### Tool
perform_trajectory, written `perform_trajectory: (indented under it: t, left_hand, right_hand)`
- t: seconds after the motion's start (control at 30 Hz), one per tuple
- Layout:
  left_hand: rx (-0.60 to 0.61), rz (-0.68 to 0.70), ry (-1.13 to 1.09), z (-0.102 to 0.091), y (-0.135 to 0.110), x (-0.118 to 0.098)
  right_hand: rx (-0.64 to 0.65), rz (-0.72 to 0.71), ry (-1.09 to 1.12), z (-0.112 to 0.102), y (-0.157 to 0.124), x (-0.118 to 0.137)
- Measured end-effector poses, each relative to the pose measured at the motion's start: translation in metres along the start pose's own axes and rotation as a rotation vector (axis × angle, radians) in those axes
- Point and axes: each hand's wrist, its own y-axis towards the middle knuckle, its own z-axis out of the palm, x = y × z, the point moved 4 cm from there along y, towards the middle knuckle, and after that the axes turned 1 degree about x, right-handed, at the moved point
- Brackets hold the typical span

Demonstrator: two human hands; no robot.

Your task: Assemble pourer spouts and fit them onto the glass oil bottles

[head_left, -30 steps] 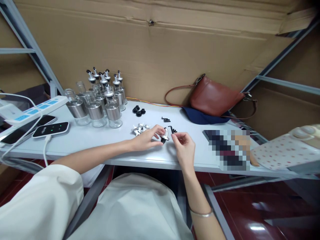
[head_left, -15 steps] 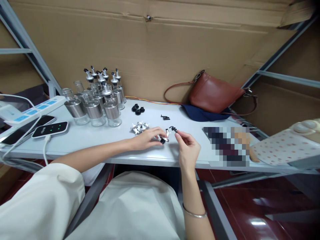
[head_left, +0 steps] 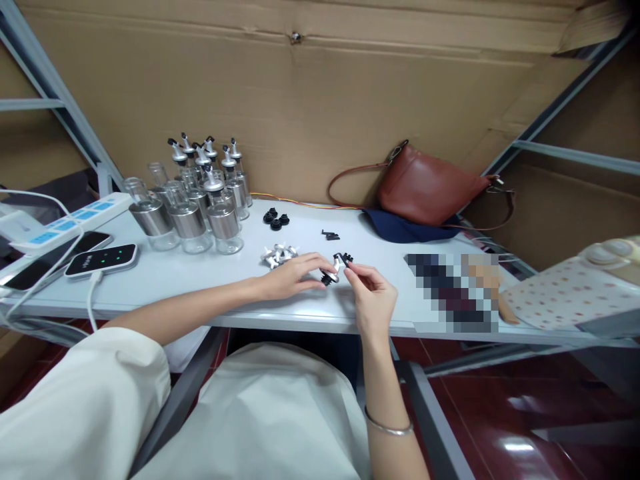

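Observation:
My left hand [head_left: 295, 275] rests low over the table's front, its fingers closed around a silver pour spout [head_left: 333, 275] with a black ribbed stopper. The spout's tip points up and right. Between thumb and forefinger, my right hand [head_left: 374, 295] pinches a small black cap piece [head_left: 343, 260] at that tip; whether it is seated there I cannot tell. More dark bits show just behind the pinch, partly hidden. Silver spout tops [head_left: 279, 255] lie in a heap beyond my left wrist. Black stoppers [head_left: 276, 219] and thin black pieces [head_left: 331, 235] lie farther back.
Several glass bottles [head_left: 225, 223] with steel sleeves stand at back left, some topped with spouts. A power strip [head_left: 75, 223], a phone [head_left: 60, 257] and a cabled device [head_left: 101, 261] are at left. A brown bag [head_left: 430, 187] sits at back right; a blurred patch [head_left: 455, 293] covers items before it.
My right hand has shifted slightly left, bringing the black cap piece from just beside the spout to its tip. My left hand stays in place with the spout.

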Motion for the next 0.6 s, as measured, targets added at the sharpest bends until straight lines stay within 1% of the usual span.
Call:
perform_trajectory:
  t: [0.17, 0.3, 0.47, 0.6]
  left_hand:
    - [-0.017, -0.012, 0.06, -0.0011, 0.0, -0.0016]
    - [-0.076, -0.049, 0.068, -0.002, -0.0012, -0.0016]
    - [-0.042, -0.004, 0.019, -0.0007, -0.0017, -0.0061]
    - [-0.041, -0.041, 0.01, -0.0017, -0.0027, -0.0061]
  right_hand:
    - [0.023, -0.022, -0.029, 0.0005, -0.0006, 0.0022]
    - [0.031, -0.023, -0.044, 0.0009, -0.0009, 0.0038]
    - [0.044, -0.023, -0.023, 0.0012, -0.0012, 0.0031]
    - [0.072, -0.028, -0.045, 0.0018, -0.0013, 0.0028]
